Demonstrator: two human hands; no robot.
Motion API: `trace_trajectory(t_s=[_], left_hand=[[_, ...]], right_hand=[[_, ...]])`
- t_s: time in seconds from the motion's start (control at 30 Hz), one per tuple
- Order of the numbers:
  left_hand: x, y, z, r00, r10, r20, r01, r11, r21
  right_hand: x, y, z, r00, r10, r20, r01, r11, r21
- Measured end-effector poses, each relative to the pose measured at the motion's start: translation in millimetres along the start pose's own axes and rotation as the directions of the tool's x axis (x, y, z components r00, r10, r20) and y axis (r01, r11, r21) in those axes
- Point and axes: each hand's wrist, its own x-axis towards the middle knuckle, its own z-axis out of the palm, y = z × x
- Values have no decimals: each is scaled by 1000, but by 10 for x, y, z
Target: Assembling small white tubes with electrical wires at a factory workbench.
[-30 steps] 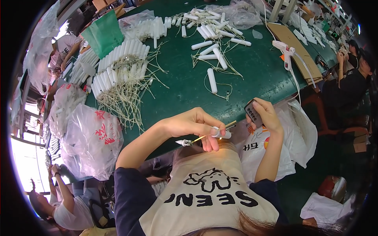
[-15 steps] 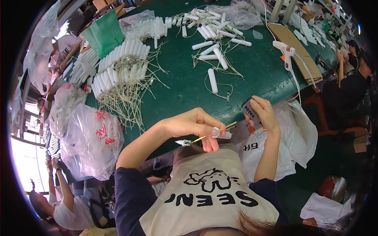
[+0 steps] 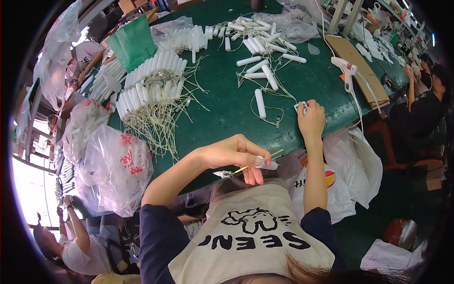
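Observation:
My left hand [image 3: 236, 154], in front of my apron, pinches a small white candle-tip piece [image 3: 267, 164] between thumb and fingers. Yellowish wire [image 3: 241, 169] crosses the fingers. At the wire's left end hangs a second pointed white tip [image 3: 221, 174]. Over the front of the table, my right hand [image 3: 312, 120] has its fingers closed on a small remote control [image 3: 301, 108], mostly covered by the fingers. Left of that hand, one white candle tube [image 3: 260, 104] lies on the table with a looped thin wire [image 3: 278, 124].
Wired white tubes [image 3: 156, 71] lie in rows on the green table [image 3: 220, 113] at left; more lie loose at the back. A glue gun [image 3: 347, 71] rests by cardboard [image 3: 359, 71] at right. Plastic bags [image 3: 116, 165] hang at the table's left edge. Other people sit nearby on both sides.
My right hand has moved forward with the remote control, from above my lap to the table surface, and turned palm down. My left hand keeps its hold in nearly the same place.

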Motion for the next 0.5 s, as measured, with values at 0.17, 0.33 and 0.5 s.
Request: trace_trajectory(t_s=[0.17,0.33,0.5], left_hand=[[-46,49,-11,999,18,-35,-19,1000,-4],[-48,55,-28,996,54,-69,-56,998,-28],[-114,29,-78,989,129,-71,-134,988,-80]], right_hand=[[-4,31,24,997,3,-73,0,999,41],[8,-124,-176,991,-36,-129,79,934,347],[-145,-663,-857,751,-636,176,24,293,956]])
